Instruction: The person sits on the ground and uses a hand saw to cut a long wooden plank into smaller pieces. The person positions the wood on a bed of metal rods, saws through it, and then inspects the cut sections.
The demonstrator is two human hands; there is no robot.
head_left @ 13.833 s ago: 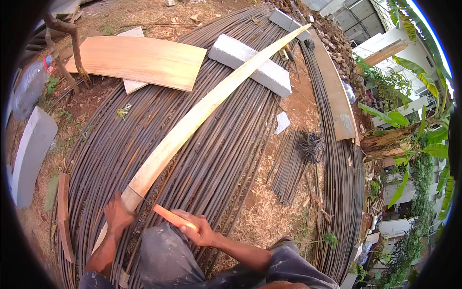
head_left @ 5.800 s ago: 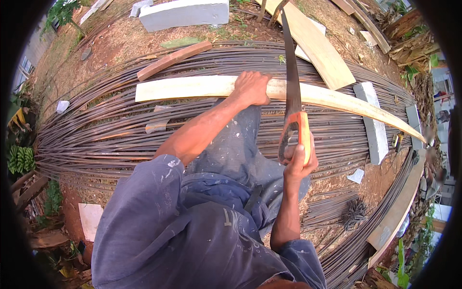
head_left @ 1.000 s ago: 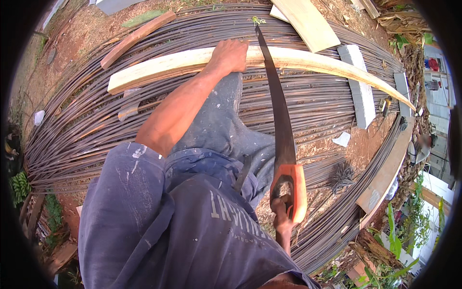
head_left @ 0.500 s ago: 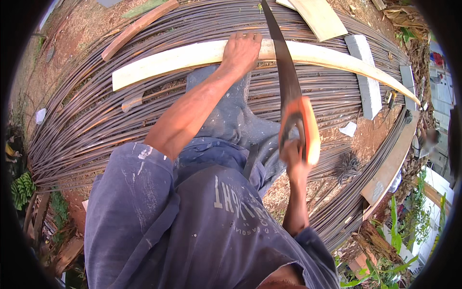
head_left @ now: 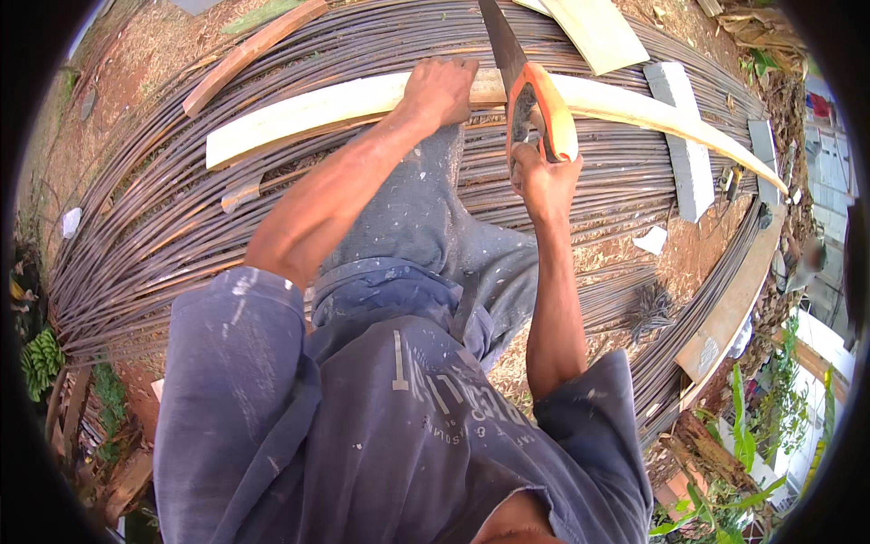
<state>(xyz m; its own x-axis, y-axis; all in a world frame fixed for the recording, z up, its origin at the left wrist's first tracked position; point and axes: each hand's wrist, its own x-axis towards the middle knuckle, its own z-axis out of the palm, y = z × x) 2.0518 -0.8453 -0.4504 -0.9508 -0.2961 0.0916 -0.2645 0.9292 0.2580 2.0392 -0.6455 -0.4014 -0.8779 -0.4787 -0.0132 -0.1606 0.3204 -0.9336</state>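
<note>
A long pale wooden plank point(head_left: 299, 120) stretches from left to right in front of me, over my raised leg. My left hand point(head_left: 440, 91) is closed over the plank, its fingers curled past the far edge. Just to the right, my right hand point(head_left: 546, 181) grips the orange handle of a handsaw point(head_left: 555, 109). The dark saw blade lies across the plank, pointing away from me. Its handle now covers part of the wood, and I cannot make out how deep any cut is.
Bundled steel rods point(head_left: 145, 254) spread over the reddish ground beneath. A grey concrete block point(head_left: 691, 172) lies under the plank's right part. A reddish timber piece point(head_left: 254, 56) and a pale board point(head_left: 598, 34) rest at the far side. Green bananas point(head_left: 42, 363) sit far left.
My right hand has pushed the handsaw forward, away from me, bringing its handle up to the plank. My left hand stays on the wood, with the whole view shifted slightly.
</note>
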